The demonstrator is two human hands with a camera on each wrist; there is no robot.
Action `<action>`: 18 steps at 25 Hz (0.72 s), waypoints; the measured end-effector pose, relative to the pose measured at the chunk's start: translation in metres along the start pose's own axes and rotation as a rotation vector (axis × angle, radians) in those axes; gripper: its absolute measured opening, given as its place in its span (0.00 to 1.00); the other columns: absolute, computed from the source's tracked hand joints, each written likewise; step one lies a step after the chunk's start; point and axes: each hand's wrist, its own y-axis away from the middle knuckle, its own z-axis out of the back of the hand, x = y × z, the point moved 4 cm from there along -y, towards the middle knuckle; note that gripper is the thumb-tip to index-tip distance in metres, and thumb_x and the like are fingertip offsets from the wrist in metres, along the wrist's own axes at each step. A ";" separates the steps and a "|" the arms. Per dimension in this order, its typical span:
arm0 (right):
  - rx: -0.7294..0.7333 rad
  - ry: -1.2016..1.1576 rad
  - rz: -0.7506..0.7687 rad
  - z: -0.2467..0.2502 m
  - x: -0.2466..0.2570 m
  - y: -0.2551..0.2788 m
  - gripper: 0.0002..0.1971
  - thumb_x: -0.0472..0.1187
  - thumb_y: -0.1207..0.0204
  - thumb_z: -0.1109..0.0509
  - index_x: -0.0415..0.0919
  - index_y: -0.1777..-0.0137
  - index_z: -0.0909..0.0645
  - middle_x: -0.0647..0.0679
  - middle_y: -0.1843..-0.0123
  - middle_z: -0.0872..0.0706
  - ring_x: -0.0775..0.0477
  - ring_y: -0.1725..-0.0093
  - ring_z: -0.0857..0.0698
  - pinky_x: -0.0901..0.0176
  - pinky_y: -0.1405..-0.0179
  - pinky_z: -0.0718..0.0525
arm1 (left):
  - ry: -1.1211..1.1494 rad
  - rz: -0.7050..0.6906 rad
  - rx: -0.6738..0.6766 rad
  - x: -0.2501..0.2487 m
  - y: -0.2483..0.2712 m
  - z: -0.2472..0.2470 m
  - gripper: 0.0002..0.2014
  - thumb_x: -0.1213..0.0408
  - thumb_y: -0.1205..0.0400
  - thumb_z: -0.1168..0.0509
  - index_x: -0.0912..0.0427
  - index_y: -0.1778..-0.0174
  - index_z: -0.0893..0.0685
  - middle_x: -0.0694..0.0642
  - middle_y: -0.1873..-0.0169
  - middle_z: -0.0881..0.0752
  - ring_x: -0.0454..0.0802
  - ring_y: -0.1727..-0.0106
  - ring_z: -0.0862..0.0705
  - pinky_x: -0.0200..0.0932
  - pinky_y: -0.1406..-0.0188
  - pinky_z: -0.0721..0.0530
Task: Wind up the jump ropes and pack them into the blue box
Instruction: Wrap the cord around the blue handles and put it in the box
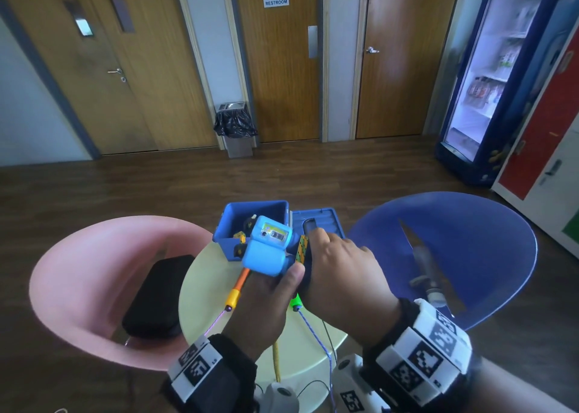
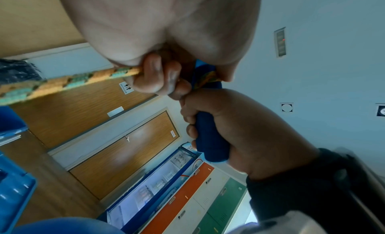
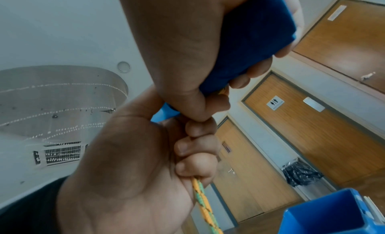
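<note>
Wood floor (image 1: 156,187) | restroom door (image 1: 279,67) | round table (image 1: 203,274) | blue box (image 1: 250,221)

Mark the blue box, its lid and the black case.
blue box (image 1: 230,223): head view, left outer wall.
lid (image 1: 326,216): head view, ribbed top face beside the box.
black case (image 1: 159,296): head view, middle of its top, on the pink chair.
</note>
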 end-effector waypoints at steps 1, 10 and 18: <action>0.017 -0.010 0.025 -0.003 0.000 0.000 0.17 0.57 0.31 0.42 0.46 0.48 0.33 0.51 0.54 0.18 0.40 0.54 0.17 0.50 0.59 0.26 | 0.001 0.014 -0.034 0.000 0.000 0.001 0.07 0.55 0.15 0.35 0.51 0.54 0.14 0.39 0.68 0.13 0.34 0.66 0.17 0.30 0.62 0.21; -0.007 -0.057 -0.049 -0.005 -0.010 0.000 0.21 0.66 0.33 0.35 0.52 0.52 0.32 0.55 0.60 0.17 0.47 0.64 0.21 0.56 0.65 0.20 | 0.023 0.105 -0.052 0.006 0.000 0.001 0.18 0.48 0.18 0.36 0.61 0.50 0.13 0.60 0.60 0.10 0.49 0.58 0.13 0.37 0.61 0.18; 0.051 -0.074 -0.113 0.002 -0.023 -0.013 0.22 0.62 0.33 0.31 0.49 0.54 0.36 0.55 0.61 0.20 0.41 0.63 0.21 0.53 0.66 0.24 | 0.050 0.123 0.013 0.017 -0.001 0.002 0.09 0.59 0.26 0.37 0.61 0.63 0.18 0.57 0.74 0.27 0.48 0.71 0.32 0.42 0.69 0.33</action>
